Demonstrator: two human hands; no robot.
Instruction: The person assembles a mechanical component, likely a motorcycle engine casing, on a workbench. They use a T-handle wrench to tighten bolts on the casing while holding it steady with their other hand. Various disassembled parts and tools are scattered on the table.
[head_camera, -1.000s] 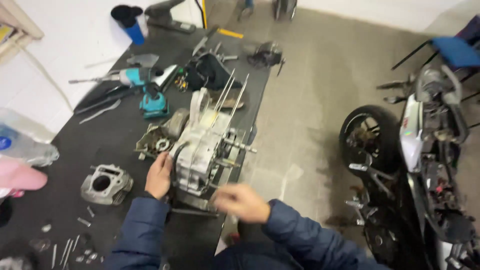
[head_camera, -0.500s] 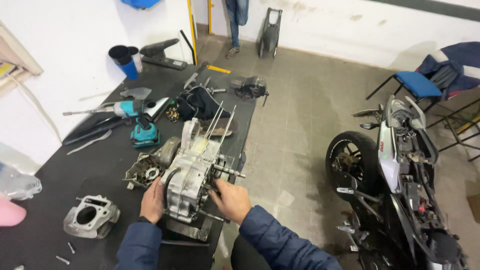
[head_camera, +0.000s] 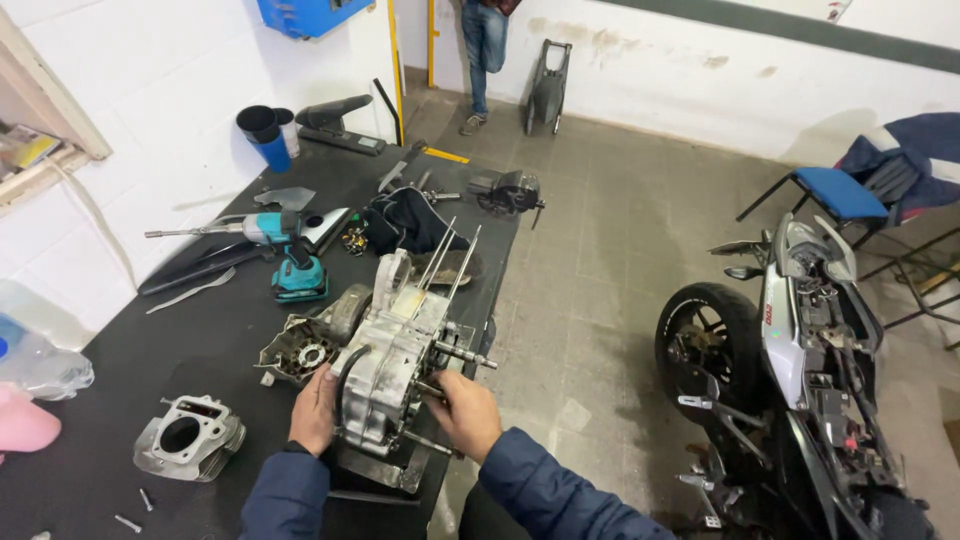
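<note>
A person's left hand (head_camera: 315, 412) and right hand (head_camera: 463, 413) grip either side of a silver engine crankcase (head_camera: 392, 370) standing on a black workbench (head_camera: 130, 350). A cylinder block (head_camera: 188, 437) lies to the left, a teal cordless drill (head_camera: 285, 250) beyond, and a motorcycle (head_camera: 800, 370) stands on the floor at right.

Pretty evenly lit, soft diffuse light with no harsh glare, just a mild sheen on the metal engine case (head_camera: 390, 370) and faint soft shadows under stuff on the dark table (head_camera: 120, 340). Mostly sharp in the middle, though the wide lens bends the walls and stretches things at the edges. Bottom corners go a bit soft, like the motorcycle (head_camera: 800, 370) lower down.
</note>
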